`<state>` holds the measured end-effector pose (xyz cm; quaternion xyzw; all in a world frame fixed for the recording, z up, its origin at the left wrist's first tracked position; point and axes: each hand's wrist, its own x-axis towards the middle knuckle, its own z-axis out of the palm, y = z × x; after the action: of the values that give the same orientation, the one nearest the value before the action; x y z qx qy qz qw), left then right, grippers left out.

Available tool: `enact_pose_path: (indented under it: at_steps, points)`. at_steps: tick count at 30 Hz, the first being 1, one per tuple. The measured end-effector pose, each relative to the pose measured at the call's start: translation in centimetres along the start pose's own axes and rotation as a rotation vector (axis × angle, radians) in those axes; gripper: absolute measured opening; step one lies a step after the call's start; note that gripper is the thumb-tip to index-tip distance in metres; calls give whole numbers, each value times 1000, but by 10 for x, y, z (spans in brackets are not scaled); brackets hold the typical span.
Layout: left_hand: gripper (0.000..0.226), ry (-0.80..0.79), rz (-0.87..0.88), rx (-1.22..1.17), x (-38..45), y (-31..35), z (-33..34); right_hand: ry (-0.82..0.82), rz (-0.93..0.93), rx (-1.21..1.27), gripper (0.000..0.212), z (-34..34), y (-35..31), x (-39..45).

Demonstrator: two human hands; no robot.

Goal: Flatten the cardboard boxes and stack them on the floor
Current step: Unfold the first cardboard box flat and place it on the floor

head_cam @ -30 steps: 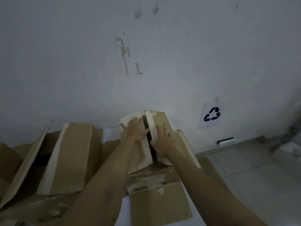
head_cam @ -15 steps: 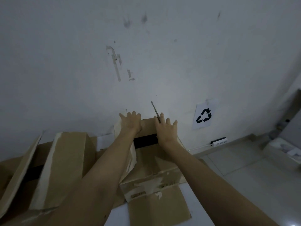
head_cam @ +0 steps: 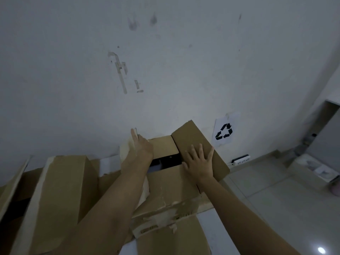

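Nearest us, both forearms run in from the bottom edge, cut off at the elbows. The cardboard box (head_cam: 171,188) sits on the white floor (head_cam: 276,199) under them, brown, its near face scuffed with torn tape and a label too blurred to read. At the left edge, other flattened boxes (head_cam: 60,184) lean in a pile, their far ends out of view. The right hand (head_cam: 199,163) lies palm down, fingers spread wide, flat on the right flap (head_cam: 198,144), gripping nothing. The left hand (head_cam: 142,148) presses on the left flap (head_cam: 127,151), fingers straight and close together; that flap is mostly hidden behind the wrist. Between the fingers of both hands gapes a dark opening, with the contents too dim to make out. Beyond the fingertips stands the stained wall (head_cam: 165,61), with a recycling sign (head_cam: 224,132) to the right.
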<state>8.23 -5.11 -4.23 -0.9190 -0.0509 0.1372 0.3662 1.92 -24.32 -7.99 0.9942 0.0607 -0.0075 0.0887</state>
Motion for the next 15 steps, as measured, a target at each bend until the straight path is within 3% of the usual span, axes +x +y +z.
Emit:
enact_pose_path:
  at_steps: [2,4,8,10,13,15]
  points:
    - [75,30,66,-20,7,9,-2,14,-57,98,90,9,-2,0]
    - [67,47,130,-55,11,19,-5,30,-102,155,94,17,-5,0]
    - [14,201,205,-151,16,32,-9,59,-120,249,89,21,-7,-2]
    - [14,257,244,-171,18,32,-13,89,-114,301,86,21,-6,-4]
    - [38,274,307,-225,19,30,-18,138,-106,361,80,19,-3,-11]
    - [40,279,321,-361,16,26,-21,185,-83,420,74,15,-2,-14]
